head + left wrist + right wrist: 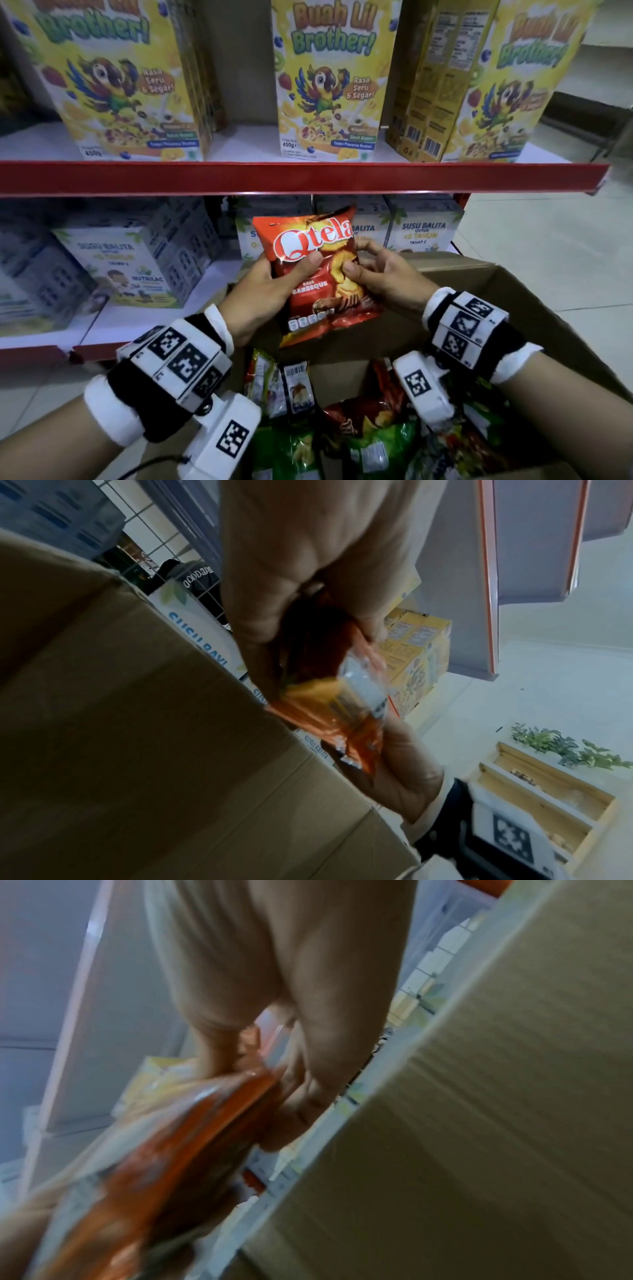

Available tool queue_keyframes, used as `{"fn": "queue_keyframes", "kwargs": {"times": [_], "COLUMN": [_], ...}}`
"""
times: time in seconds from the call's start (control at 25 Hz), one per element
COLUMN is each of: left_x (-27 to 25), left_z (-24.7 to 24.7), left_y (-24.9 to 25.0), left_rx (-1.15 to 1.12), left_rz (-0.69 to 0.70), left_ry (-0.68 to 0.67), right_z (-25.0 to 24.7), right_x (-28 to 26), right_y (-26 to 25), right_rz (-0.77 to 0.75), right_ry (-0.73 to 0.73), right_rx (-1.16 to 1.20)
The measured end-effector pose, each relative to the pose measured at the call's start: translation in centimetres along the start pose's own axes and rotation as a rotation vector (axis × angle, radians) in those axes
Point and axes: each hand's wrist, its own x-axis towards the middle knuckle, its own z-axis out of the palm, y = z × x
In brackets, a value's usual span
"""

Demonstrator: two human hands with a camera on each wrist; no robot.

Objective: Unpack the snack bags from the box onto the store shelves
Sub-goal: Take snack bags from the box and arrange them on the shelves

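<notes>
Both hands hold one red Qtela bag [317, 270] above the open cardboard box [496, 294].

The left hand [270, 289] grasps the bag's edge at 9 o'clock, thumb across its front; the right hand [380, 274] pinches the edge at 3 o'clock, its fingers curled behind and partly hidden. The bag stands upright before the lower shelf [102, 329], covering some milk cartons [423, 233]. More snack bags [370, 438] lie in the box at 6 o'clock, half masked by the wrist rigs. Cereal boxes [329, 82] at 12 o'clock are cropped. Both wrist views are blurred.
</notes>
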Motion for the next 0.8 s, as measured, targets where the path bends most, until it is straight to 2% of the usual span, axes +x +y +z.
{"fn": "queue_keyframes", "kwargs": {"times": [0.12,0.16,0.28,0.32,0.44,0.52,0.6,0.72,0.8], "left_x": [0.1,0.1,-0.1,-0.2,-0.2,-0.1,0.1,0.3,0.3], "left_z": [-1.5,-2.2,-3.7,-3.9,-4.2,-4.3,-4.6,-5.3,-5.5], "left_y": [-0.1,0.0,0.0,-0.1,-0.4,-0.2,0.2,1.0,1.3], "left_rx": [0.031,0.034,0.042,0.037,0.006,-0.021,-0.058,-0.108,-0.147], "left_rz": [0.071,0.076,0.086,0.089,0.075,0.076,0.086,0.135,0.151], "left_ry": [0.062,0.086,0.119,0.121,0.120,0.126,0.159,0.266,0.329], "right_z": [-1.0,-1.2,-1.9,-2.0,-1.8,-1.9,-1.9,-2.7,-3.5], "right_x": [0.4,0.4,-0.3,-0.9,-2.1,-1.9,-1.2,-1.2,-2.1], "right_y": [2.6,3.9,9.4,11.2,14.6,14.2,11.5,4.6,0.0], "right_rz": [0.166,0.245,0.518,0.586,0.657,0.620,0.578,0.437,0.317], "right_ry": [-0.122,-0.182,-0.376,-0.433,-0.515,-0.562,-0.603,-0.365,-0.213], "right_rx": [-0.105,-0.246,-1.029,-1.224,-1.457,-1.428,-1.230,-0.944,-0.546]}}
